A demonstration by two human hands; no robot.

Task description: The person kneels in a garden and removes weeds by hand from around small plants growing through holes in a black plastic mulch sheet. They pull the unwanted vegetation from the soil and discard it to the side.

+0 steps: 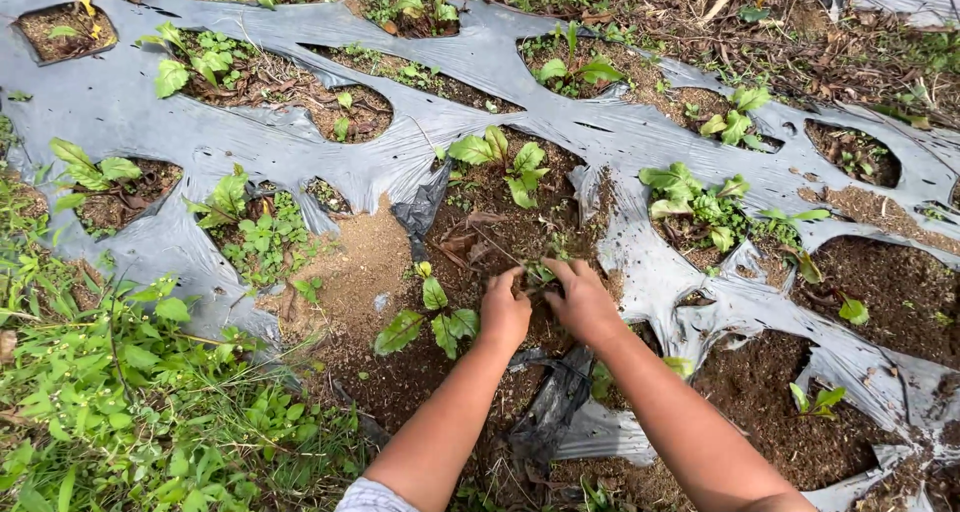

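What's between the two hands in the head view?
In the head view, a small green seedling sits in dark soil between the left hand and right hand; both hands' fingers close around it.

Torn black plastic mulch covers the soil bed.

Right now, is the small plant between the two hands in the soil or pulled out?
Cannot tell. The left hand and right hand cover the small plant's base; only a few leaves show above the soil.

Small green seedling, low in dark soil, thin leaves upright, base hidden between fingers.
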